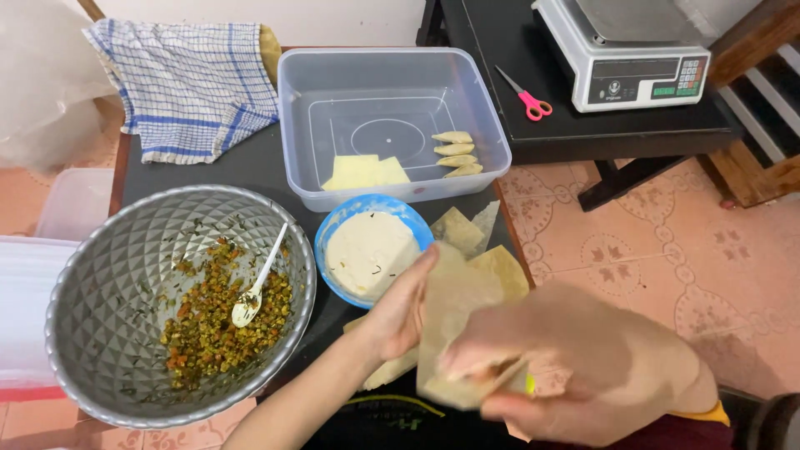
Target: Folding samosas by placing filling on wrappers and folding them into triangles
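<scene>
Head view, looking down on a dark counter [250,167] where stuffed pastries are being made; the left hand [400,312], at about 6 o'clock in the frame, lies flat and open under a thin pale pastry sheet [454,321], its fingers spread along the sheet's left edge; the right hand [575,375], at 5 o'clock and blurred, is closed in a pinch on the sheet's lower right part, though whether filling already lies inside the fold cannot be told; more pastry sheets [471,229] lie on the counter just behind the hands, near 12 o'clock from them, so stock remains to be worked; the clear plastic container [392,71] at the frame's 12 o'clock holds four folded pastries [457,154] in a column at its right side and a few flat yellow squares [362,172] at its front, with most of its floor still bare, which suggests an early stage of the batch; the large silver bowl [108,275] at 9 o'clock holds a chopped orange-and-green filling [217,321] gathered in its lower right part, with a white spoon [258,287] resting in it; the small blue bowl [333,229] of white paste [371,254] stands between the silver bowl and the held sheet, nearly full; a checked cloth [187,87], pink-handled scissors [527,98] and a weighing scale [625,58] lie apart from the work, at 11, 1 and 2 o'clock.
</scene>
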